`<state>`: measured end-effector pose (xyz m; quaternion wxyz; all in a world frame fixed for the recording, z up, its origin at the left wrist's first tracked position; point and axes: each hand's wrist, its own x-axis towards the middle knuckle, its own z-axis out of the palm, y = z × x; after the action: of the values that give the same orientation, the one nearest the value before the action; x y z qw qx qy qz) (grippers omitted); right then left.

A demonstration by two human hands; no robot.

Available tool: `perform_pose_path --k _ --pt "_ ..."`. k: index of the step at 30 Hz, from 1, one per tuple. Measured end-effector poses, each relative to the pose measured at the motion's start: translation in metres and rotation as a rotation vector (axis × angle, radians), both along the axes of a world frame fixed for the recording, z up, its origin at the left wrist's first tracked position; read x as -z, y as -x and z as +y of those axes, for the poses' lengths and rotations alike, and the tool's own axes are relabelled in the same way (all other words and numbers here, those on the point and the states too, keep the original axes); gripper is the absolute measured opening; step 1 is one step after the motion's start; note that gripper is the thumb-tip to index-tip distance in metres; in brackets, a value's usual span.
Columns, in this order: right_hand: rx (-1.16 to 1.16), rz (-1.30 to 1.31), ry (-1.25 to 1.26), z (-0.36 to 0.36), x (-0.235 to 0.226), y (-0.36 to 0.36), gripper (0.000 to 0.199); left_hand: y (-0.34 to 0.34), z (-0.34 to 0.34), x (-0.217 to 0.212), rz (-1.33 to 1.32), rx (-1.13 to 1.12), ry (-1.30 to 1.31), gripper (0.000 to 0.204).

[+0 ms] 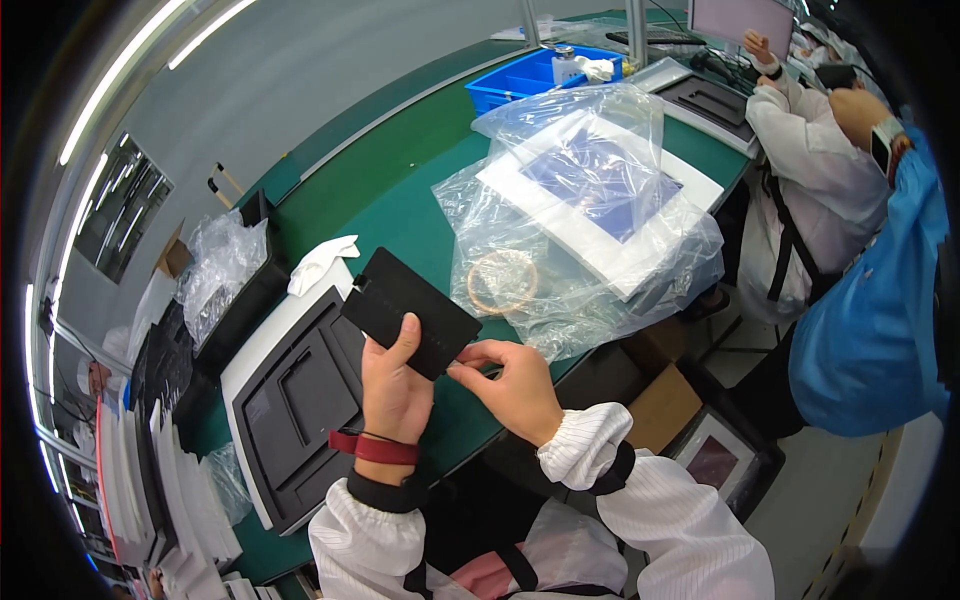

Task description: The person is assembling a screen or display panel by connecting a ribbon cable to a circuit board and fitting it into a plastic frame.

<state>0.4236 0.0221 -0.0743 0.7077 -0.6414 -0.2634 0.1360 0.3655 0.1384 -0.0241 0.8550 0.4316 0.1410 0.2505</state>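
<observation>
A flat black rectangular panel [412, 308] is tilted up above the table's near edge in my left hand [398, 385]. The left thumb presses on its face while the other fingers lie behind it. My right hand [515, 390] is closed in a pinch at the panel's lower right edge; what sits between those fingertips is too small to make out. Left of my hands, a black moulded frame with a recessed centre [300, 395] lies on a white board [238, 375]. A white cloth [322, 262] rests by that board's far end.
Clear plastic bags, a white-bordered blue sheet [600, 185] and a yellowish ring [502, 282] lie on the green table [400, 220]. Behind stands a blue divided tray [500, 90] holding a bottle. A black bin [245, 290] is at left. Two people are close on the right.
</observation>
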Motion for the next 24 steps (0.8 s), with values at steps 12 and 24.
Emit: perform_pose_path --k 12,24 --pt "0.183 -0.493 -0.094 -0.001 0.019 0.004 0.017 0.0 -0.002 -0.017 0.262 -0.25 -0.033 0.051" --pt "0.217 -0.454 -0.184 -0.003 0.027 0.002 0.01 0.001 0.015 -0.01 0.155 -0.157 0.28 0.03"
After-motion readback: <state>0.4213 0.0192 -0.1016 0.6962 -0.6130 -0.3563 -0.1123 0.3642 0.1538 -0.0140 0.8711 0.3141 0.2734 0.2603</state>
